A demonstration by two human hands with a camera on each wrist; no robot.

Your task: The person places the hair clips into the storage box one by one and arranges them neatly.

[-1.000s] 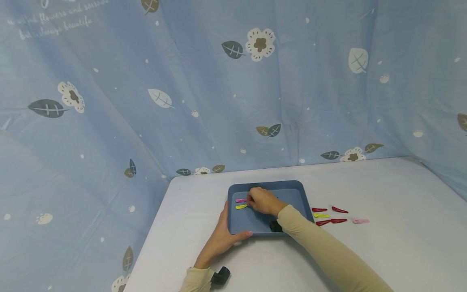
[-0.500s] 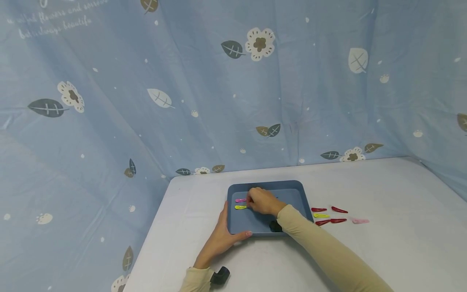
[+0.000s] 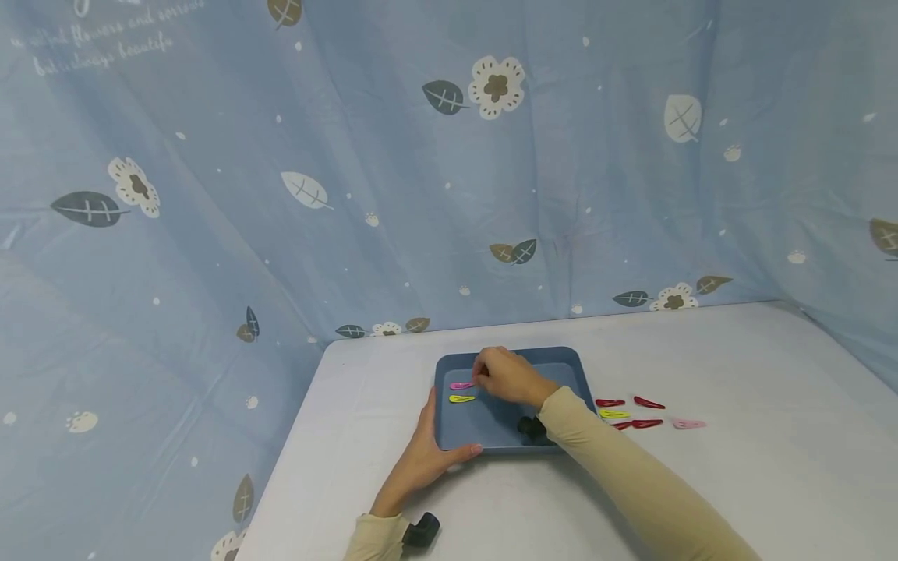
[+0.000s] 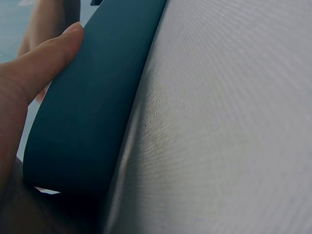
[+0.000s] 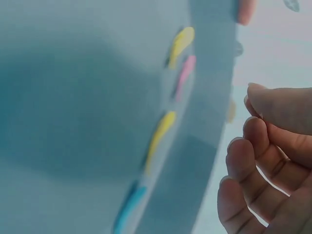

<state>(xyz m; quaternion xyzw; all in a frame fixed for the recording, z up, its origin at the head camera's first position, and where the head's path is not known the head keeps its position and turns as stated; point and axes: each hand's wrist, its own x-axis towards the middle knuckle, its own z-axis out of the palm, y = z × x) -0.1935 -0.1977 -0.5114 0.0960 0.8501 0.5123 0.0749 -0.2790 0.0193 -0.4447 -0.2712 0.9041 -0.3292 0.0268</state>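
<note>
My left hand [image 3: 419, 461] holds the blue-grey tray [image 3: 480, 427] at its near left corner, the thumb [image 4: 61, 46] over the front rim and the fingers along the left side. Above the tray's far left part is my right hand [image 3: 510, 377], its fingers [image 5: 241, 158] loosely bent and nothing visible between them. In the right wrist view a yellow snap hair clip [image 5: 181, 45], a pink hair clip [image 5: 185, 77], a second yellow hair clip [image 5: 159, 140] and a blue hair clip [image 5: 129, 210] lie in a row along one tray wall. My right hand hides part of this row in the head view.
Right of the tray, several red hair clips [image 3: 647, 424], a yellow hair clip [image 3: 614, 414] and a pale pink hair clip [image 3: 688, 424] lie on the white table [image 3: 758, 366]. A patterned blue curtain [image 3: 393, 156] hangs behind and to the left.
My right hand has lifted slightly and moved toward the tray's far edge, away from the yellow clip. The left hand keeps its place on the tray.
</note>
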